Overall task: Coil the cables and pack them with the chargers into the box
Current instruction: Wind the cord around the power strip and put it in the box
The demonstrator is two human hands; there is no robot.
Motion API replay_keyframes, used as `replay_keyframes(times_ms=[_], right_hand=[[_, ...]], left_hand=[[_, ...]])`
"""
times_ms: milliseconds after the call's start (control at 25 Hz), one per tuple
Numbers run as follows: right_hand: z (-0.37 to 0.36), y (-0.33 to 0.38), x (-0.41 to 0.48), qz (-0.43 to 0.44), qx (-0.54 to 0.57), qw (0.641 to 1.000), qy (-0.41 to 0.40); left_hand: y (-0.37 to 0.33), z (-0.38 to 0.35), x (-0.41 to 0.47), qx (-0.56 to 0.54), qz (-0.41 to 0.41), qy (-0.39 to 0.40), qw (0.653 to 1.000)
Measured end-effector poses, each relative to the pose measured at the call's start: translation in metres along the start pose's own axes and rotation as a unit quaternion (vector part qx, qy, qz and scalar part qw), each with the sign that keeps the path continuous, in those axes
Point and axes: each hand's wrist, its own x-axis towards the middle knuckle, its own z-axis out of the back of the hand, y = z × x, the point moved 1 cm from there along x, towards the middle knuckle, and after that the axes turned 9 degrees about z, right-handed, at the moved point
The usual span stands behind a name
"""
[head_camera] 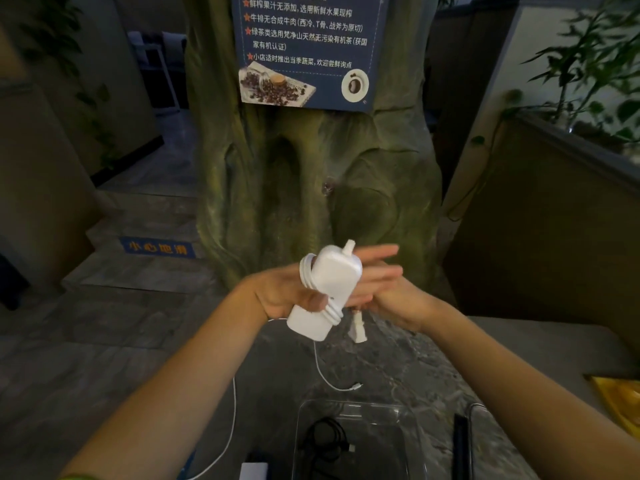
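Dim stone desk [398, 358], frame centre: white charger [325, 289] clenched in left hand [287, 296], white cable [322, 365] partly wound around it; right hand [391, 289] flat, grip released. Clear box [353, 441], lower centre, holding black cable [325, 441]. Next: winding the trailing slack.

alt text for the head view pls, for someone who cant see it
A person's left hand holds up a white charger with its white cable wound around it, while the right hand lies flat behind it. Below, a clear plastic box on the stone table holds a coiled black cable; a loose white cable trails beside it.
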Motion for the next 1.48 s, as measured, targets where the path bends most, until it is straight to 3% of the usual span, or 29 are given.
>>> replay_keyframes(times_ms=[120, 280, 480, 600, 640, 720, 800, 840, 920, 1040, 1080, 1240, 1320, 1440, 1480], right_hand=[[-0.015, 0.001, 0.000, -0.006, 0.176, 0.984, -0.023], [-0.028, 0.005, -0.008, -0.051, 0.302, 0.951, -0.045], [-0.043, 0.018, -0.018, -0.083, 0.333, 0.939, -0.022], [-0.052, 0.009, -0.023, -0.076, 0.366, 0.928, 0.002], [-0.056, 0.005, -0.026, -0.069, 0.421, 0.904, 0.025], [-0.063, -0.006, -0.030, -0.038, 0.560, 0.823, 0.086], [-0.067, -0.018, -0.035, -0.015, 0.648, 0.752, 0.120], [-0.068, -0.021, -0.037, -0.016, 0.660, 0.740, 0.126], [-0.070, -0.023, -0.037, -0.030, 0.635, 0.763, 0.117], [-0.070, -0.019, -0.034, -0.080, 0.491, 0.866, 0.048], [-0.069, -0.018, -0.035, -0.085, 0.457, 0.885, 0.020], [-0.060, -0.008, -0.044, -0.027, 0.445, 0.895, -0.022], [-0.063, -0.007, -0.048, -0.033, 0.415, 0.909, -0.024], [-0.069, -0.010, -0.054, -0.031, 0.360, 0.931, -0.053], [-0.069, -0.010, -0.055, -0.025, 0.340, 0.938, -0.064]], left_hand=[[-0.010, -0.013, 0.008, -0.118, -0.123, 0.060, 0.984], [-0.019, -0.011, 0.013, -0.200, -0.170, 0.020, 0.965], [-0.005, -0.005, 0.016, -0.148, -0.153, -0.038, 0.976], [0.001, -0.004, 0.010, -0.143, -0.125, -0.034, 0.981], [0.003, -0.004, 0.008, -0.163, -0.105, -0.019, 0.981], [0.006, -0.005, 0.006, -0.182, -0.078, 0.038, 0.979], [0.009, -0.004, 0.003, -0.126, -0.092, 0.128, 0.979], [0.010, -0.004, 0.005, -0.085, -0.087, 0.159, 0.980], [0.003, -0.009, 0.008, -0.012, -0.073, 0.204, 0.976], [-0.001, -0.012, 0.015, 0.031, -0.058, 0.278, 0.958], [0.002, -0.012, 0.014, 0.034, -0.056, 0.281, 0.957], [0.020, -0.013, 0.010, -0.048, -0.015, 0.365, 0.930], [0.022, -0.015, 0.011, 0.005, -0.034, 0.351, 0.936], [0.030, -0.018, 0.014, -0.074, -0.021, 0.404, 0.911], [0.030, -0.021, 0.012, -0.059, -0.007, 0.382, 0.922]])
